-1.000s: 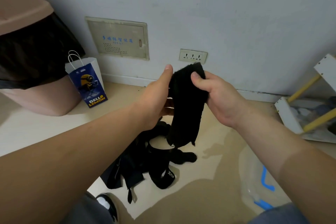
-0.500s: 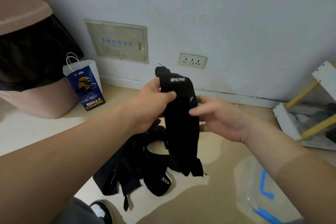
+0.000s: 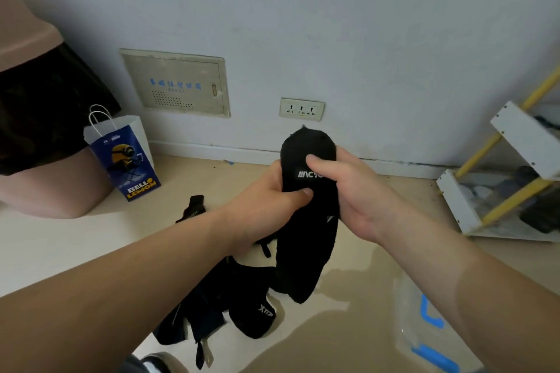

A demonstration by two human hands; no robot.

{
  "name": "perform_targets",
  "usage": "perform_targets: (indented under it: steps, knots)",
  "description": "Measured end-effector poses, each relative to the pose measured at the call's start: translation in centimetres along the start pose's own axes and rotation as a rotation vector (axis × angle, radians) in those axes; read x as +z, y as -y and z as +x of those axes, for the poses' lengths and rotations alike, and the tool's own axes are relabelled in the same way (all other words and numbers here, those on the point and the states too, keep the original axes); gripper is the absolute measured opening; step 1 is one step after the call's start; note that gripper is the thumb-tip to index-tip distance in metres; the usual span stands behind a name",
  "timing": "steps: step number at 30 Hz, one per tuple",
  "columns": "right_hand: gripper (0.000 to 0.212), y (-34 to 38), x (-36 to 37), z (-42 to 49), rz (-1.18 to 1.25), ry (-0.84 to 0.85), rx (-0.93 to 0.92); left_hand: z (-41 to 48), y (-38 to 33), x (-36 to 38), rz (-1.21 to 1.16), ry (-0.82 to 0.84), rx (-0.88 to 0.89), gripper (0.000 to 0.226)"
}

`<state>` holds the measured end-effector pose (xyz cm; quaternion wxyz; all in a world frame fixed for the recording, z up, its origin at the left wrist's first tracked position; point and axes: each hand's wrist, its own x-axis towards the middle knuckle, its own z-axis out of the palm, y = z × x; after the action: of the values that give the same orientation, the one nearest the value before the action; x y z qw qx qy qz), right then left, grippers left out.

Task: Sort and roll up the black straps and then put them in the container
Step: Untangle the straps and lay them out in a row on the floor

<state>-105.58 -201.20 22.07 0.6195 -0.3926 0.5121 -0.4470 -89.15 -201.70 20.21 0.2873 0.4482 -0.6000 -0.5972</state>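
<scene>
I hold a wide black strap upright over the floor; a white logo shows near its top and its lower end hangs free. My left hand grips its left edge with the thumb across the front. My right hand clasps the upper right part, thumb pressed beside the logo. Below lies a pile of more black straps on the floor, and a single strap lies apart further left. A clear plastic container with blue clips sits on the floor at the lower right.
A blue and white paper bag stands by the wall at left, next to a mannequin torso. A white rack with yellow bars stands at right. A wall socket is straight ahead. My shoe shows at the bottom.
The strap has been turned so its logo faces me and has come lower. My right hand moved from the strap's middle up to its top; the view tilted down.
</scene>
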Motion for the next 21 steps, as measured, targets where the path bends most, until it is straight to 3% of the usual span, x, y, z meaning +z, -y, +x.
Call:
perform_targets:
  steps: [5, 9, 11, 14, 17, 19, 21]
  knots:
    - [0.026, -0.3, -3.3, -2.2, -0.402, -0.118, -0.105, 0.2, -0.5, 3.0, 0.075, 0.037, 0.026, 0.035]
    - [0.030, -0.1, -7.1, -5.5, -0.582, -0.105, 0.024, 0.2, -0.9, 7.0, 0.194, 0.074, 0.083, 0.032]
    - [0.036, -0.4, -8.9, -7.1, -0.563, -0.149, 0.043, 0.5, -0.7, 9.3, 0.217, 0.093, 0.099, 0.028]
    - [0.035, -1.5, -10.6, -8.7, -0.463, -0.256, 0.030, 0.9, 0.1, 12.3, 0.106, 0.153, -0.040, 0.018]
    - [0.036, -2.2, -11.8, -8.6, -0.361, -0.423, -0.041, 1.3, 1.3, 13.5, -0.161, 0.265, -0.300, 0.045]
    - [0.038, -2.3, -12.3, -7.8, -0.289, -0.560, -0.088, 1.4, 2.4, 13.7, -0.177, 0.336, -0.321, 0.053]
    - [0.040, -2.4, -12.8, -6.5, -0.244, -0.668, -0.081, 1.6, 3.6, 13.4, -0.133, 0.349, -0.295, 0.045]
